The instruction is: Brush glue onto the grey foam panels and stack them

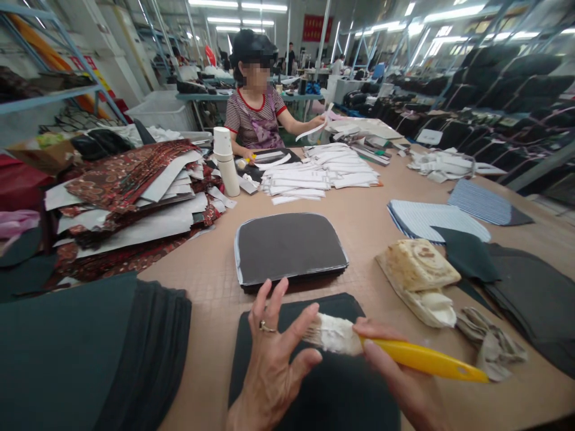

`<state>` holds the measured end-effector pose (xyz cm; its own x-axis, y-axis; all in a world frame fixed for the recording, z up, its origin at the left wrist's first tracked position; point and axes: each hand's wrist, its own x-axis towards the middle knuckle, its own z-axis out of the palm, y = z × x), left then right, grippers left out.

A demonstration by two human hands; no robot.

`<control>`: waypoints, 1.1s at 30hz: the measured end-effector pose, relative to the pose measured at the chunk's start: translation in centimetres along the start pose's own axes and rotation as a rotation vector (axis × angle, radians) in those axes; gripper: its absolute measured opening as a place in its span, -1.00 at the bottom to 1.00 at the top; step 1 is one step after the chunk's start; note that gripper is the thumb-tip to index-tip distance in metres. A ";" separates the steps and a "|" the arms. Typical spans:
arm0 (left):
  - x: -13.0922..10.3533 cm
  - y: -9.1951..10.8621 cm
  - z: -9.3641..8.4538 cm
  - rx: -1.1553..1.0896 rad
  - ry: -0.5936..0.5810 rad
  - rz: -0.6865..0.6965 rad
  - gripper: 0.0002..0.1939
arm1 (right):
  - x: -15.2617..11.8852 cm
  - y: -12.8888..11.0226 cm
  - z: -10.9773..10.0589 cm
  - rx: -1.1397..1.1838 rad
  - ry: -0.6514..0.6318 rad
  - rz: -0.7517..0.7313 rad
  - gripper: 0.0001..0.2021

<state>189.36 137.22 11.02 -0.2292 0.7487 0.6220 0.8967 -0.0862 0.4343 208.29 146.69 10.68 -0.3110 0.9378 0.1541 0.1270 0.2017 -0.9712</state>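
My right hand (399, 371) grips a paintbrush (422, 355) near the base of its yellow handle. Thick white paste coats the brush head, whose bristles point left. My left hand (278, 359) has its fingers spread, with the index fingertip by the bristle ends; whether it touches them I cannot tell. Both hands are over a dark green fabric piece (345, 395) lying on the table. Just beyond sits a stack of dark grey panels (291, 245) with white paste along the top one's edges. A crusted, cream-coloured paste container (417, 269) stands to the right.
Dark fabric sheets (67, 353) are piled at left, below patterned red pieces (130, 179). White paper cups (227, 164) stand behind. Across the table (211, 263) a co-worker (258, 108) handles white strips (318, 170). Striped blue pieces (433, 216) and a crumpled cloth (489, 344) lie right.
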 end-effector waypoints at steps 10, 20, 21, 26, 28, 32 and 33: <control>1.2 0.8 0.8 0.095 0.163 0.028 -0.85 | 0.8 -1.4 -0.2 -0.127 -0.224 -0.287 -0.82; 1.0 -0.2 1.0 0.173 0.101 0.002 -0.85 | -0.1 -1.9 0.9 -0.035 -0.008 -0.029 -0.85; 0.8 -0.4 1.2 0.167 0.098 -0.011 -0.84 | 0.0 -1.7 0.7 -0.037 -0.010 -0.024 -0.85; -0.9 -2.9 2.1 0.127 0.098 -0.144 -0.82 | 0.9 0.3 -0.8 0.001 0.138 0.049 -0.83; -1.2 -4.1 2.6 0.086 0.120 -0.205 -0.79 | 1.8 1.2 -1.6 0.100 0.209 0.104 -0.80; 0.8 -5.2 4.6 -0.057 0.110 -0.315 -0.81 | 3.7 1.6 -2.3 0.409 0.239 0.185 -0.74; 1.8 -5.1 5.4 -0.079 0.082 -0.314 -0.83 | 4.1 1.4 -2.4 0.450 0.226 0.184 -0.73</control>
<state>186.41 142.57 6.41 -0.5222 0.6916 0.4990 0.7461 0.0872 0.6601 209.44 151.48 10.40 -0.1050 0.9937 -0.0386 -0.2714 -0.0660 -0.9602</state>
